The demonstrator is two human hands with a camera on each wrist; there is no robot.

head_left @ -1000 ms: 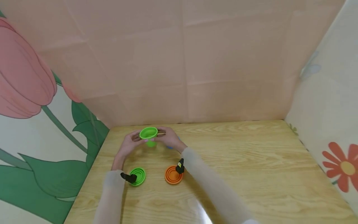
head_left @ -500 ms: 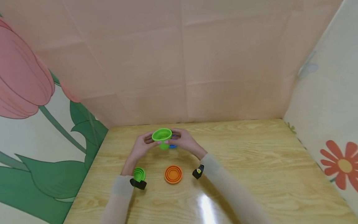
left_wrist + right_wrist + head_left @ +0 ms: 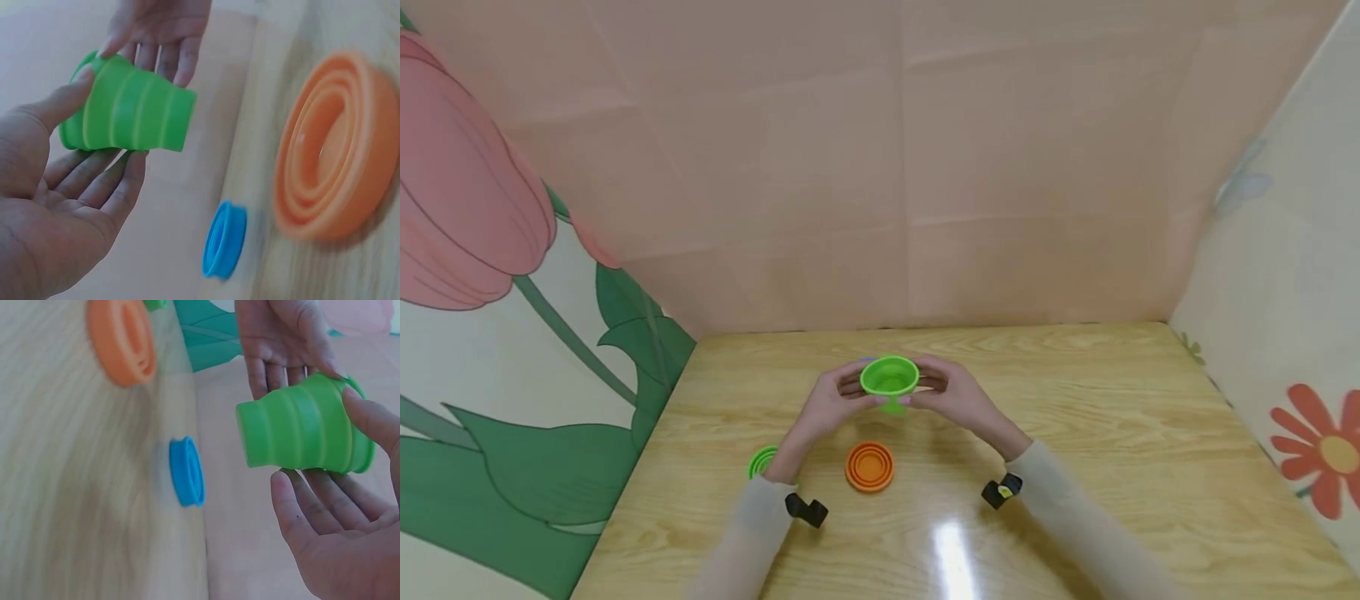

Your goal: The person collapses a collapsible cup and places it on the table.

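A green collapsible cup [image 3: 890, 377], stretched to its full stepped shape, is held upright above the table between two hands. The left hand [image 3: 831, 404] grips its left side, thumb near the rim and fingers around the wall. On the opposite side the right hand [image 3: 958, 398] grips it the same way. In the left wrist view the cup's ringed wall [image 3: 134, 106] tapers to a narrow base. An orange collapsed cup [image 3: 870, 467] lies flat on the table below the hands. Behind the left hand a blue collapsed cup [image 3: 187, 472] is mostly hidden in the head view.
Another green collapsed cup [image 3: 763, 460] lies at the left, partly covered by the left forearm. The wooden table [image 3: 1075, 433] meets a pink cloth backdrop [image 3: 895, 208] at its far edge. Printed flower panels [image 3: 490, 375] stand at both sides.
Both hands have carried the green cup to the right and slightly nearer. The orange cup is uncovered by the right wrist, while the left forearm now covers part of the flat green cup.
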